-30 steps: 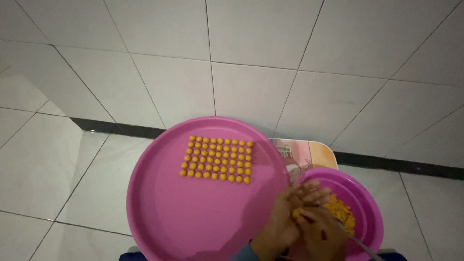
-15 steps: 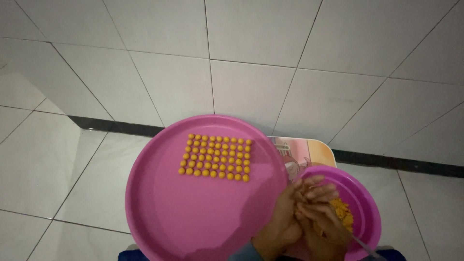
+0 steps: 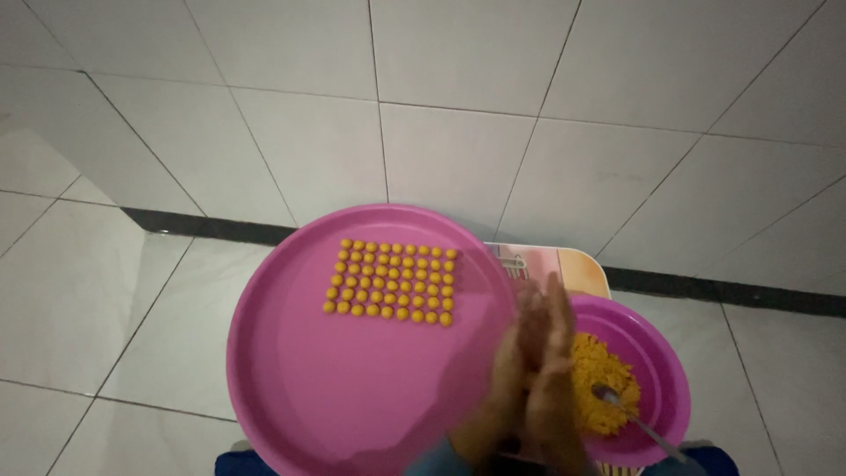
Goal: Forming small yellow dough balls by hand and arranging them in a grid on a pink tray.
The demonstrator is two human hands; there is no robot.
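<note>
Head cam: left hand (image 3: 515,375) and right hand (image 3: 557,388) pressed flat palm to palm, blurry, so can't tell what's between them. Just right sits the small pink bowl (image 3: 663,370) of crumbly yellow dough (image 3: 599,379); upper left, neat little yellow balls (image 3: 392,282).

Yellow mixture (image 3: 597,381) heaped, seemingly, in pink bowl (image 3: 663,353).

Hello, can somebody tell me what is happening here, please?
A person's left hand and right hand are pressed together palm to palm, blurred, between a large pink tray and a smaller pink bowl. What lies between the palms cannot be seen. On the tray, small orange balls sit in neat rows forming a rectangle. The bowl holds a yellow-orange mixture with a metal spoon resting in it. Both stand above a white tiled floor.
</note>
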